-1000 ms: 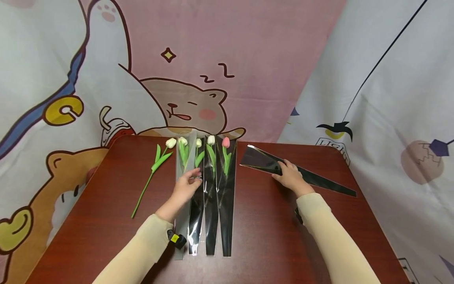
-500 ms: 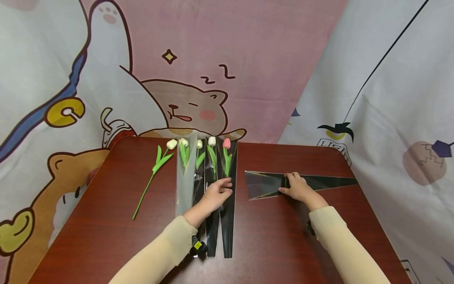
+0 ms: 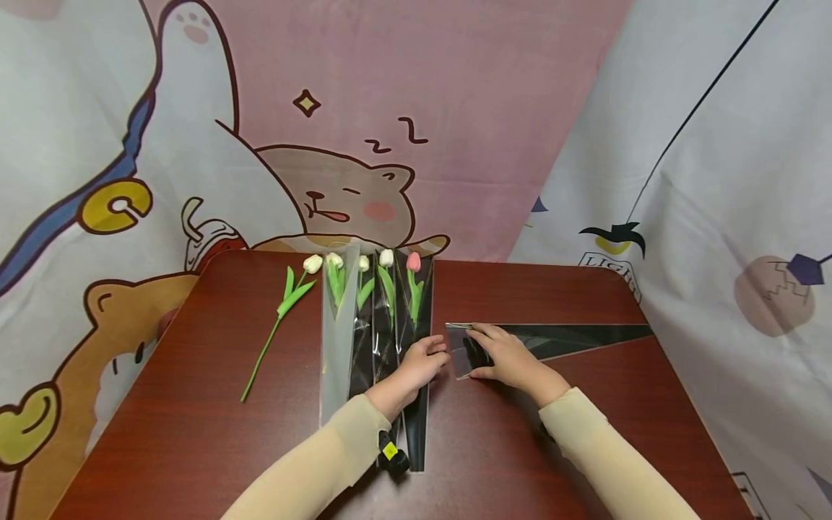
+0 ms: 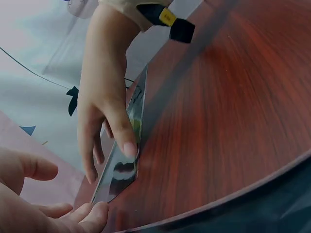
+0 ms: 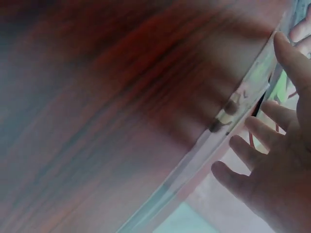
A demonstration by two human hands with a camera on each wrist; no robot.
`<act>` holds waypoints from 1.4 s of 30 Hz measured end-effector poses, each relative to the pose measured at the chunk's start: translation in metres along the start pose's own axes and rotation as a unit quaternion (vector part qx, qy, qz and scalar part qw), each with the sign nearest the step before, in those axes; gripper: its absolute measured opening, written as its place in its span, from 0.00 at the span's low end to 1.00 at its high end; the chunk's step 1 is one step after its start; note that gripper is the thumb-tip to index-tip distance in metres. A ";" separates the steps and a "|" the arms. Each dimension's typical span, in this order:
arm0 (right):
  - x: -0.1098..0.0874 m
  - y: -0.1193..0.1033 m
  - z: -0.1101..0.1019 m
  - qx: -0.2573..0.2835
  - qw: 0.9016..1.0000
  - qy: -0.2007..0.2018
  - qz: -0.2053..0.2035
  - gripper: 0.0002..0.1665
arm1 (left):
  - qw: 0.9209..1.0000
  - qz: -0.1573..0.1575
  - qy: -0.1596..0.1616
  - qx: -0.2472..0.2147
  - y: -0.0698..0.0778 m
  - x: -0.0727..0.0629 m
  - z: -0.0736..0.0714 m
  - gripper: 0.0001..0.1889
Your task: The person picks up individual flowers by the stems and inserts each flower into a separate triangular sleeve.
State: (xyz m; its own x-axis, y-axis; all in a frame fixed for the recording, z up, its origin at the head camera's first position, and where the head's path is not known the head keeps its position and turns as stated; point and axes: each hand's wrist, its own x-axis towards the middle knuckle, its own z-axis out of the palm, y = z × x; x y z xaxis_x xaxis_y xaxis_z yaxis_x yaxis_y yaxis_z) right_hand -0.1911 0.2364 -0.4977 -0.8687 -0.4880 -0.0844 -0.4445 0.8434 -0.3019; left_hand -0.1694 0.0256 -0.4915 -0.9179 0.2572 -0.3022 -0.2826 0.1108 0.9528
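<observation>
A flat black flower sleeve [image 3: 572,338] with a clear front lies sideways on the table, its wide end to the left. My right hand [image 3: 510,357] is over that wide end, thumb and fingers spread at its two edges. The left wrist view shows the right thumb [image 4: 129,148] at the sleeve's surface. My left hand [image 3: 419,365] hovers by the sleeve's mouth with relaxed fingers, holding nothing. Under the left forearm lie several sleeved tulips, among them a pink tulip [image 3: 414,263] and a white tulip [image 3: 386,258]; their lower parts are partly hidden.
A loose white tulip [image 3: 278,312] with a green stem lies left of the sleeved row. The leftmost sleeve [image 3: 336,361] is pale grey. The reddish-brown table [image 3: 188,433] meets a cartoon-printed cloth [image 3: 494,130] at its back edge.
The black sleeve has turned from slanted to nearly level. My right hand has slid left to its wide end. My left hand has moved right across the sleeved tulips toward it.
</observation>
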 end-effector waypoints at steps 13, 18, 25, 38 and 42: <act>0.007 0.000 0.001 0.053 0.998 0.005 0.026 0.36 | 0.989 -0.063 -0.016 -0.134 -0.005 0.012 0.004 0.28; 0.005 -0.008 -0.002 0.101 0.995 -0.005 0.012 0.39 | 0.977 -0.087 -0.065 -0.186 -0.006 0.015 0.002 0.28; 0.004 -0.018 -0.004 0.129 0.991 0.025 -0.008 0.28 | 0.965 -0.061 -0.102 -0.232 -0.006 0.016 -0.001 0.28; 0.012 -0.030 -0.003 0.070 0.967 0.237 -0.062 0.10 | 0.946 -0.050 -0.115 -0.298 -0.005 0.012 -0.011 0.28; 0.014 -0.031 -0.002 0.054 0.962 0.257 -0.070 0.09 | 0.949 -0.047 -0.115 -0.291 -0.003 0.010 -0.013 0.27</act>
State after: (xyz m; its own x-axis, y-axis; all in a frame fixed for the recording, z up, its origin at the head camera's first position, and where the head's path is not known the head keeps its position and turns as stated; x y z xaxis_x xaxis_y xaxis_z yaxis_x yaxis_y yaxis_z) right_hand -0.1904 0.2039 -0.4877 -0.8079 -0.3965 0.4360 -0.5638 0.7355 -0.3758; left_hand -0.1814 0.0157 -0.4966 -0.8153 0.4823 -0.3204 -0.5270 -0.3888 0.7558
